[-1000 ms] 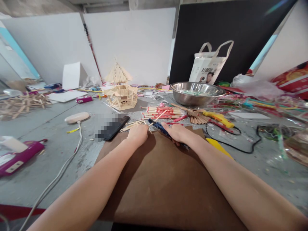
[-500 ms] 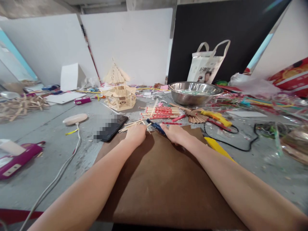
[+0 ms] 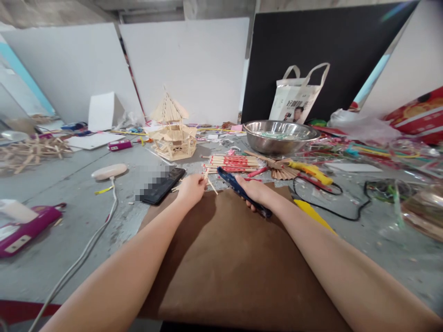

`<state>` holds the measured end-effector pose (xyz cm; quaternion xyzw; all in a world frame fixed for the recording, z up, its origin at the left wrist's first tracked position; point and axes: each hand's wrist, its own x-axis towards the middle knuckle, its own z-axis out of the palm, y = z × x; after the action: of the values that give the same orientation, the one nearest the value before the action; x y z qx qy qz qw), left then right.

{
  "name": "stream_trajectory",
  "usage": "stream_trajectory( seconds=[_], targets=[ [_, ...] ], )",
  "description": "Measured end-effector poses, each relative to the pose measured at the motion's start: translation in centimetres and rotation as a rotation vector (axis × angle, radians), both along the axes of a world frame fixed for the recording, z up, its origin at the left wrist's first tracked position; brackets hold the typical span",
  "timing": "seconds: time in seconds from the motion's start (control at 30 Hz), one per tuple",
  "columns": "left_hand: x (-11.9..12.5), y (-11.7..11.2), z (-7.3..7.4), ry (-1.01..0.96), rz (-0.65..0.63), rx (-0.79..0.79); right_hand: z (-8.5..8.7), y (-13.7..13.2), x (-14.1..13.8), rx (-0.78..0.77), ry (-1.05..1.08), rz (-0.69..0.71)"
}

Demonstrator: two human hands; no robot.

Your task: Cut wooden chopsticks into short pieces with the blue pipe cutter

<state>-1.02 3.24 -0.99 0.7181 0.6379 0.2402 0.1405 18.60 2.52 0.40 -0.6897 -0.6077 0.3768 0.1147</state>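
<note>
My left hand (image 3: 191,189) pinches a thin wooden stick (image 3: 210,183) at the far edge of the brown board (image 3: 228,263). A dark blue cutter tool (image 3: 242,191) is gripped in my right hand (image 3: 255,192), its tip pointing toward the stick. A bundle of red and pale sticks (image 3: 233,161) lies just beyond both hands. More loose sticks lie by the black phone (image 3: 161,184) to the left.
A stick-built pavilion model (image 3: 172,131) stands behind the hands. A steel bowl (image 3: 280,135), a yellow glue gun (image 3: 311,170) with a black cable (image 3: 332,210), a white tote bag (image 3: 297,94), a magenta tool (image 3: 24,228) and a white cord (image 3: 86,251) surround the board.
My left hand has lifted one stick from the pile. My right hand has raised the blue cutter off the board, so more of the tool shows.
</note>
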Motion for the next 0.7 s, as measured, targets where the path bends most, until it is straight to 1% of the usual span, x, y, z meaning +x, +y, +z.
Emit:
stream_trajectory(
  seconds=[0.07,0.13,0.2,0.27,0.37,0.43,0.5,0.57,0.63,0.7],
  targets=[
    [-0.1,0.3,-0.2,-0.289,0.008,-0.098,-0.2,0.0,0.3,-0.013,0.113,-0.032],
    [-0.1,0.5,-0.5,-0.512,0.012,-0.163,-0.3,0.0,0.6,-0.022,0.192,-0.048],
    [-0.2,0.7,-0.7,-0.618,0.026,-0.185,-0.4,0.1,0.8,-0.009,0.214,-0.062],
    [-0.3,0.7,-0.8,-0.626,0.041,-0.184,-0.3,0.2,1.0,0.021,0.186,-0.061],
    [-0.5,0.7,-0.8,-0.496,0.074,-0.154,0.0,0.4,1.1,0.085,0.071,-0.015],
    [-0.7,0.8,-0.6,-0.311,0.083,-0.087,0.2,0.4,1.1,0.145,-0.055,0.046],
    [-0.8,0.8,-0.4,-0.099,0.078,-0.013,0.4,0.2,0.9,0.252,-0.205,0.093],
    [-0.8,0.8,-0.2,0.064,0.074,0.014,0.5,-0.3,0.5,0.384,-0.359,0.118],
    [-0.8,0.7,-0.1,0.166,0.093,0.009,0.2,-0.8,0.1,0.508,-0.511,0.148],
    [-0.7,0.5,0.0,0.236,0.105,0.018,-0.2,-1.1,-0.2,0.582,-0.627,0.179]
  ],
)
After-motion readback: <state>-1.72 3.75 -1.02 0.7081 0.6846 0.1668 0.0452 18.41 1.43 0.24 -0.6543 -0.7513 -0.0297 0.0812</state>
